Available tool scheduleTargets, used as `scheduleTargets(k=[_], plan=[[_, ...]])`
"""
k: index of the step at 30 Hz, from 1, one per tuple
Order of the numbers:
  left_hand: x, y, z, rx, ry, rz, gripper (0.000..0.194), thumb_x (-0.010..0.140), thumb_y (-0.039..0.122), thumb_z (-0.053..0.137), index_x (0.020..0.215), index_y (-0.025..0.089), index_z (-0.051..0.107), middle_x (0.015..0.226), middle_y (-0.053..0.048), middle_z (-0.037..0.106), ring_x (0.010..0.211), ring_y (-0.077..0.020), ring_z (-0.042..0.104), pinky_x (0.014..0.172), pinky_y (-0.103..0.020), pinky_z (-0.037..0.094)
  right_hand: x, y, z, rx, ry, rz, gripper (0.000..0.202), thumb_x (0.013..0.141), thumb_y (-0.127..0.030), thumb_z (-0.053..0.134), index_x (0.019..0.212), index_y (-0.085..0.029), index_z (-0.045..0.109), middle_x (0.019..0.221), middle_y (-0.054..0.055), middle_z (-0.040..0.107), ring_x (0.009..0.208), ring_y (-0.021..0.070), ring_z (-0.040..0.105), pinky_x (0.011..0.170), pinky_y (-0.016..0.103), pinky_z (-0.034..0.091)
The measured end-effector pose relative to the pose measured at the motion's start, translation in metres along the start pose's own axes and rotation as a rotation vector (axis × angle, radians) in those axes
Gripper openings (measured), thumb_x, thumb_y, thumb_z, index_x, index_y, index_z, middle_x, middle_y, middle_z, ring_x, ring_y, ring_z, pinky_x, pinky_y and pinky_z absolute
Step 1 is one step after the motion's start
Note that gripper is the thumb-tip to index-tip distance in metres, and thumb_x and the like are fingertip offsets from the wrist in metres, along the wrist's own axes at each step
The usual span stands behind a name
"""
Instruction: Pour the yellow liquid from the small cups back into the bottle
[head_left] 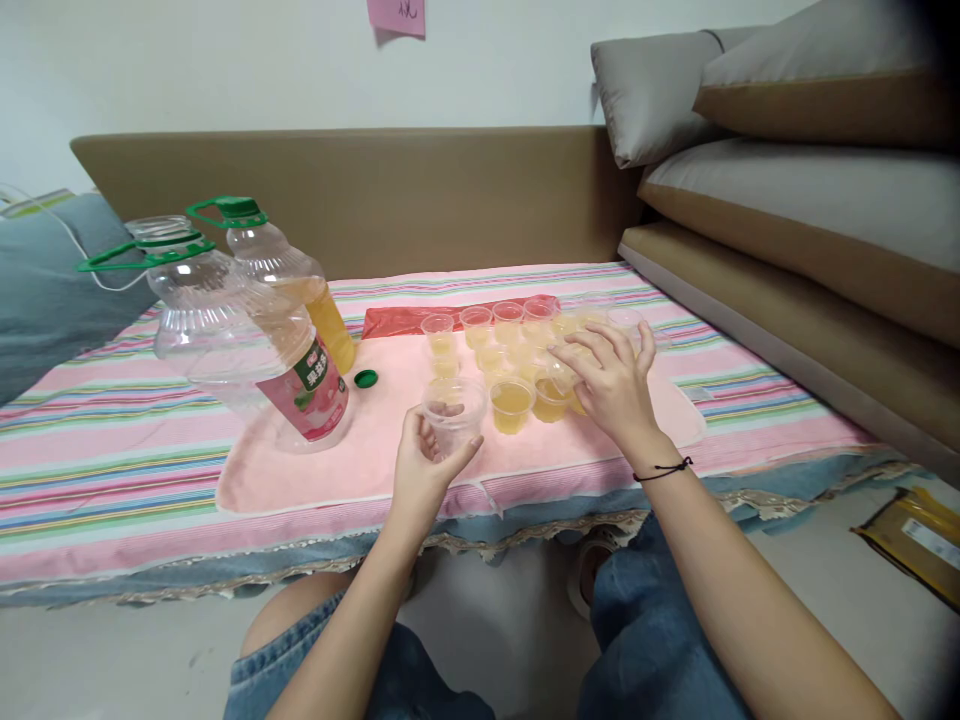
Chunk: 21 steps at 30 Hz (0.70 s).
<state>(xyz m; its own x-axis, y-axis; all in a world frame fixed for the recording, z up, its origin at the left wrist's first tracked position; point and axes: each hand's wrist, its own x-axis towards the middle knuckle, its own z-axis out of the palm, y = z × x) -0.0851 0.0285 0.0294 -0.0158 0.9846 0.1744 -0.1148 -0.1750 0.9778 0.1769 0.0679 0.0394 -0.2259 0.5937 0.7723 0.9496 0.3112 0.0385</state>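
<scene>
My left hand (426, 450) is wrapped round a clear plastic cup (454, 410) near the front of the pink mat (277, 478). The cup looks empty. My right hand (611, 385) is over the right side of a group of cups, its fingers spread and partly hiding those below; whether it touches one is unclear. Several cups hold yellow liquid, among them a front cup (512, 405) just right of the cup in my left hand. Left of the hands stand an uncapped, clear large bottle (217, 320) and a green-capped bottle (334, 325) with yellow liquid.
A green cap (366, 379) lies beside the bottles. Behind the cups is a red plastic sheet (397, 320). Stacked cushions (795, 200) rise at the right, and a blue pillow (60, 280) is at the far left. A brown package (915, 545) lies at lower right.
</scene>
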Motion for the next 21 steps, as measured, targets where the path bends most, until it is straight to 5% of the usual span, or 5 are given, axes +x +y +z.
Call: scheduleTargets(k=[7,14,21], plan=[[-0.001,-0.001,0.002,0.013,-0.01,-0.003,0.053,0.061,0.033,0.086,0.1,0.023,0.051,0.113,-0.008,0.069,0.111,-0.0254,0.067,0.099,-0.042,0.049,-0.01,0.014,-0.001,0.091,0.067,0.25,0.056,0.074,-0.024,0.065,0.13,-0.029,0.06,0.125,0.007,0.06,0.119,0.0346,0.049,0.11,0.062,0.026],[-0.001,-0.007,0.008,0.042,-0.064,-0.002,0.056,0.061,0.032,0.085,0.103,0.023,0.05,0.114,-0.01,0.068,0.111,-0.026,0.066,0.098,-0.042,0.049,-0.013,0.016,-0.005,0.284,0.136,0.422,0.054,0.071,-0.037,0.071,0.12,-0.024,0.055,0.113,0.008,0.067,0.106,0.0322,0.06,0.099,0.056,0.039],[-0.007,-0.012,0.019,0.108,-0.178,-0.031,0.054,0.061,0.031,0.082,0.104,0.022,0.05,0.118,-0.011,0.068,0.113,-0.0262,0.065,0.098,-0.041,0.048,-0.009,-0.008,-0.016,0.783,0.142,0.563,0.049,0.07,-0.041,0.079,0.109,-0.024,0.054,0.119,0.008,0.065,0.103,0.0258,0.065,0.096,0.047,0.05]])
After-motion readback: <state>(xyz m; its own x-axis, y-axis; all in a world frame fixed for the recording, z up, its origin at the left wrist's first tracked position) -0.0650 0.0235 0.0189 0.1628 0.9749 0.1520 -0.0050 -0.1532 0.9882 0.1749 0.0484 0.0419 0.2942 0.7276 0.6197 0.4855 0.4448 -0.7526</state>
